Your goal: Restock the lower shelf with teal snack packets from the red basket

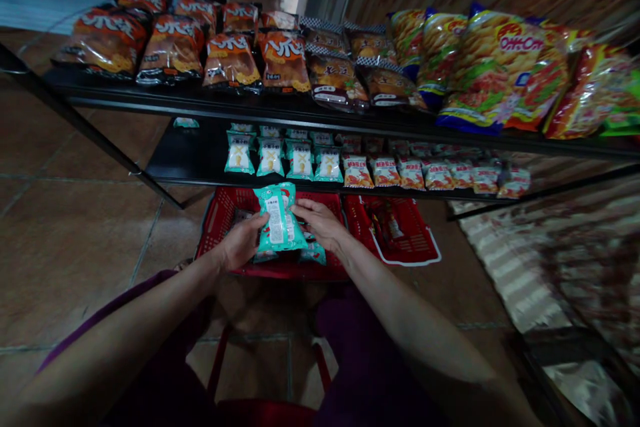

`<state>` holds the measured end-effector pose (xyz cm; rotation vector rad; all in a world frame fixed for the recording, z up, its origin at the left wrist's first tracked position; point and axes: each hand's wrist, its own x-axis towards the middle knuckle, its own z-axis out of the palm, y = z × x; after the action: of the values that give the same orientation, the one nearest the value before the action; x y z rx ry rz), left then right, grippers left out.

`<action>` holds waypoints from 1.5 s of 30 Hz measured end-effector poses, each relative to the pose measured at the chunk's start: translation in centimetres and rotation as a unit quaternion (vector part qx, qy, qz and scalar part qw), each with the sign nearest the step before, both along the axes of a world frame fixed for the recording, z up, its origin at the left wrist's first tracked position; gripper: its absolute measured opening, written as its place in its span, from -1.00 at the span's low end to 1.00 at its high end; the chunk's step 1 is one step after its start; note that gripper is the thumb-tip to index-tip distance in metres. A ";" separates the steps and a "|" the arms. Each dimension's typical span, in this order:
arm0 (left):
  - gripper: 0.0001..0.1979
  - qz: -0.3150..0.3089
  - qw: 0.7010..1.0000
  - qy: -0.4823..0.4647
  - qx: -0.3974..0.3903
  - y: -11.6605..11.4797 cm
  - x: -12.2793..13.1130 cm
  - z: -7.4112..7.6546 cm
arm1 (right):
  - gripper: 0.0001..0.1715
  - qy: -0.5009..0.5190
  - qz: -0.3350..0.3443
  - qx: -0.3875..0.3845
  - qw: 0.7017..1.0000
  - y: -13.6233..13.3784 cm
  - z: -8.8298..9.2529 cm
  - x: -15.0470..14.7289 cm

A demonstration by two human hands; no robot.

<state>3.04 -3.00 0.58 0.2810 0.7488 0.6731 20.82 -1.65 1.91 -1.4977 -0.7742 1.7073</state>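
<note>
Between my two hands is a teal snack bag (278, 223), its printed label panel facing me. My left hand (243, 240) pinches its left edge, thumb on the front. On the other side my right hand (320, 221) grips the bag's right edge, partly covering it. Just below lies a red plastic basket (295, 271), holding more teal bags (313, 253) that are partly hidden by my hands and the held bag. Ahead, on the lower shelf (185, 159), several teal bags (271, 155) stand in rows.
Red-and-white snack bags (386, 172) line the lower shelf's right part. The upper shelf (165, 95) carries orange-brown bags (231, 60), brown bags (336, 80) and large yellow-blue bags (490, 73). A second red basket (420, 220) with a white handle sits at right. A black post (95, 130) slants at left.
</note>
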 end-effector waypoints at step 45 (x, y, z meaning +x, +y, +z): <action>-0.84 0.158 0.982 0.104 0.004 0.5 -0.7 0.4 | -0.58 -0.430 0.223 0.422 0.766 -3.1 -0.4 -2.1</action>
<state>2.30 -2.49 0.99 0.2434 1.0023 0.9574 18.70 -4.77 1.52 -1.3929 -2.1727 0.5778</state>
